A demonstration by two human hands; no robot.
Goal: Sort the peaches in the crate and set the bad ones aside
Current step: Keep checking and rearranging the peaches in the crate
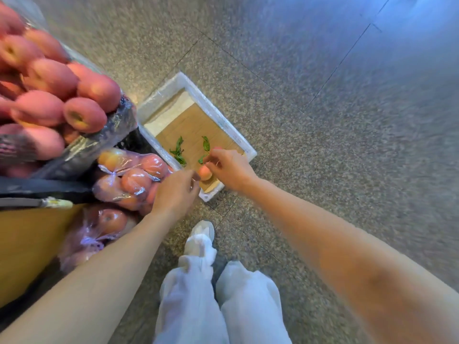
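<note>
Forearms are being stretched over the foam tray with leaves in it; a peach is being pinched by the right hand, and the grip of the left hand can't be told.

Both arms stretched fwd; R hand fingers curled on peach, L hand just beside.

One head-worn wide-angle view, facing steeply down at the floor, tray below, crate close at left
</note>
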